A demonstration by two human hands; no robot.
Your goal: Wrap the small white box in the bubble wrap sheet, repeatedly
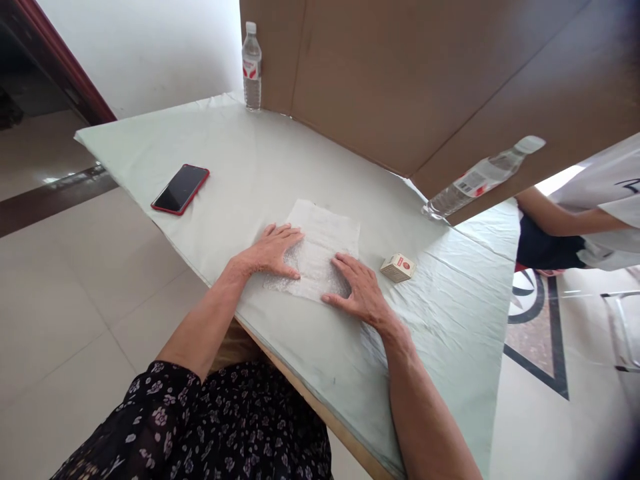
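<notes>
A sheet of bubble wrap (325, 233), whitish and see-through, lies flat on the cloth-covered table. My left hand (274, 252) rests on its left edge with the fingers spread. On the opposite side my right hand (361, 287) touches the sheet, thumb and fingers apart. Neither hand grips anything. Just right of my right hand sits a small cream-coloured box (399, 267) with a red mark on it.
A red-cased phone (181, 189) lies at the left of the table (225, 153). Two water bottles, one at the back (252, 67) and one at the right (483, 179), stand against a brown cardboard panel (360, 80). Beyond the panel, a person's arm (560, 217) shows.
</notes>
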